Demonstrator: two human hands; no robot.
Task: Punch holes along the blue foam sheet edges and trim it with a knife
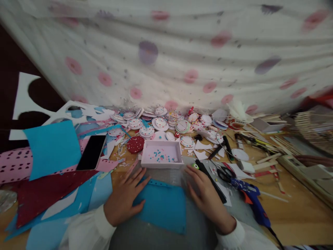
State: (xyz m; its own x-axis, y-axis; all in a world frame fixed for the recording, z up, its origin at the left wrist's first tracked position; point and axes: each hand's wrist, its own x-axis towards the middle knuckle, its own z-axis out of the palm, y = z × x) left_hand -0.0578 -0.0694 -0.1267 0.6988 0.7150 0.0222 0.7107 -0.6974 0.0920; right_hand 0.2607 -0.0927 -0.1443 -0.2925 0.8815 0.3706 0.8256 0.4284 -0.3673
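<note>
A blue sheet [162,208] with a row of small punched holes or dots along its top edge lies on the grey mat in front of me. My left hand [125,198] is open, its spread fingers resting over the sheet's left side. Right of the sheet, and apart from it, my right hand [206,194] is open with fingers stretched forward, slightly blurred. It holds nothing that I can see. Just beyond both hands stands a shallow white box [161,165] with small blue and pink bits scattered inside. A dark red speckled disc [135,144] sits by its left corner.
A blue glue gun [253,198], black-handled scissors [226,173] and wooden sticks [269,163] lie at the right. Layered white paper discs [160,124] pile up along the curtain [166,52]. To the left are a phone [92,152] and coloured sheets [54,147].
</note>
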